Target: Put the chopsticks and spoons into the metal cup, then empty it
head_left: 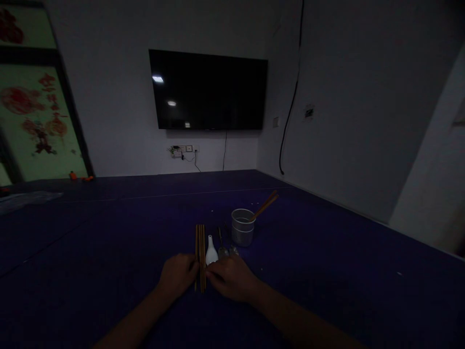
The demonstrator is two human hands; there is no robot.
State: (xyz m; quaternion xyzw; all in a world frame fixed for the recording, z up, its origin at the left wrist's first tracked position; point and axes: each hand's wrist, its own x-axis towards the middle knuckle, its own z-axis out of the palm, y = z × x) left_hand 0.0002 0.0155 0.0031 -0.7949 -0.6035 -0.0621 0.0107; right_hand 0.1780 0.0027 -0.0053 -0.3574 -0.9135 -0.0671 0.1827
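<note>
Several wooden chopsticks point(201, 242) lie side by side on the dark blue surface, pointing away from me. My left hand point(179, 275) is closed at their left edge, its fingertips on the leftmost chopstick. From the other side my right hand point(231, 278) has its fingers drawn together against the right edge of the row. Just right of the chopsticks rests a white spoon point(210, 253), its bowl end partly covered by my right hand. Metal spoons point(222, 250) lie beyond that hand, partly hidden. A metal cup point(242, 231) stands behind them, with chopsticks point(266, 204) leaning out to the right.
The blue surface point(119, 242) stretches to the walls, with small white bits scattered on it. A television point(209, 92) hangs on the far wall above sockets and cables. Clear plastic point(27, 199) lies at far left, near small orange objects point(87, 179).
</note>
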